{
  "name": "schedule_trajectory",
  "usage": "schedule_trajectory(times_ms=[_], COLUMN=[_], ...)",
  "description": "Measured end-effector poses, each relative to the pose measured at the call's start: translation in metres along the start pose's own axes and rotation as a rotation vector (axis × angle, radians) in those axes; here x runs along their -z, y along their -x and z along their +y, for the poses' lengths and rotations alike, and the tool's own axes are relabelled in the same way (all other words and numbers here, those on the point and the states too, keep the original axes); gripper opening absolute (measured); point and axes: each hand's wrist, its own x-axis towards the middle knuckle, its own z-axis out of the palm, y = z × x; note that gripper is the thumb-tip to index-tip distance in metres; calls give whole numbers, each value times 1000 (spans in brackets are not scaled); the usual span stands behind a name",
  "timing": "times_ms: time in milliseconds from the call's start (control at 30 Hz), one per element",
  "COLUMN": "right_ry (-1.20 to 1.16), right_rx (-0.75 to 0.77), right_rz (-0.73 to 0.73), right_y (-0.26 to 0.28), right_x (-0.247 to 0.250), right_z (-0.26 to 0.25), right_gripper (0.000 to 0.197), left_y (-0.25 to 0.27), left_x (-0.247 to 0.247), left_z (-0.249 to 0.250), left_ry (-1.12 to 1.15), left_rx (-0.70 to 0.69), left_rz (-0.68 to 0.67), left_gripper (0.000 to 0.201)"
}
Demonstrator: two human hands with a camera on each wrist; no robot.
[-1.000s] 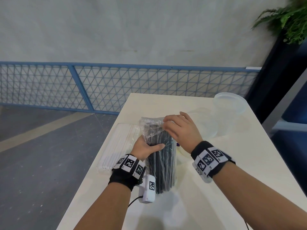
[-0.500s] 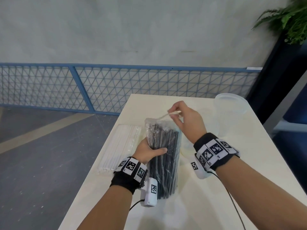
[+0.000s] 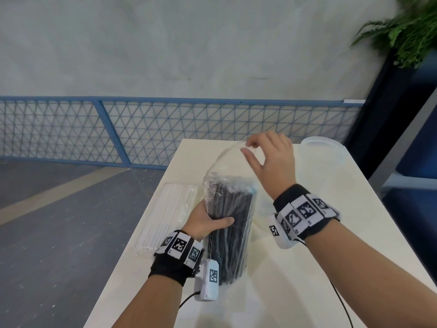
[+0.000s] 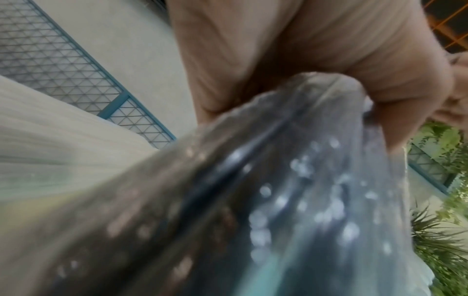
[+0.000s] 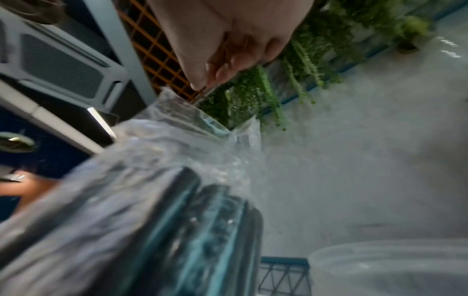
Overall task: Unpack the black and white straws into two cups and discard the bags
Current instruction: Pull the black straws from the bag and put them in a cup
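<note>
Two hands worked over cream table (image 3: pixel 295 268): left hand (image 3: pixel 205 223) gripped bagged black straws (image 3: pixel 227 223) upright, right hand (image 3: pixel 269 159) pinched bag top (image 3: pixel 233 150). White straws (image 3: pixel 170 216) lay left; clear cup (image 3: pixel 321 155) right; blue mesh fence (image 3: pixel 142 129), grey wall behind.

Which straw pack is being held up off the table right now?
The black pack: the left hand grips its middle and the right hand pinches its bag top. The white pack lies flat, untouched.

No legible txt, labels or nos.
</note>
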Motion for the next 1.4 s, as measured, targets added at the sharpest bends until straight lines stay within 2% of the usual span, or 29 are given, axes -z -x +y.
schedule_trajectory(times_ms=[33, 67, 133, 200, 300, 367, 467, 533, 600, 667, 767, 900, 1067, 1233, 1400], right_ry=[28, 6, -69, -148, -209, -240, -315, -254, -169, -136, -149, -171, -197, -12, 9], right_rx=[78, 119, 102, 51, -1, -99, -260, -175, -85, -83, -103, -145, -187, -140, -202], right_rz=[-24, -114, -380, -527, -582, -669, -657, -679, -816, -912, -932, -853, -766, -926, -887], right_y=[5, 9, 17, 21, 18, 13, 8, 6, 6, 4, 4, 15, 24, 26, 29], right_x=[-1, -3, -9, -13, -7, -1, 3, 2, 1, 1, -1, -4, -9, -7, -6], right_z=[-4, -8, -14, -16, -21, -22, -18, -13, -12, -12, -10, -10, -7, -8, -12], right_gripper=[19, 23, 35, 42, 47, 41, 26, 21, 40, 57, 59, 52, 43, 59, 56], left_y=[0, -1, -3, -6, -7, -8, -6, -5, -3, -1, 1, 0, -7, -9, -8], left_x=[1, 2, 3, 2, 0, -1, -5, -8, -12, -14, -14, -15, -19, -25, -24], left_z=[2, 3, 5, 4, 2, -1, -1, 1, 5, 9, 11, 16, 16, 10, 11], left_ry=[-7, -23, -49, -57, -17, -2, -4, 5, 2, -14, -32, -55, -28, -16, 27], left_rx=[-14, -33, -84, -107, -100, -105, -132, -157, -192, -232, -284, -313, -279, -245, -247], left_rz=[39, 61, 81, 99, 151, 164, 148, 138, 113, 79, 46, 77, 102, 88, 74], left_gripper=[45, 48, 53, 56, 60, 64, 71, 67, 66, 71, 78, 85, 75, 81, 74])
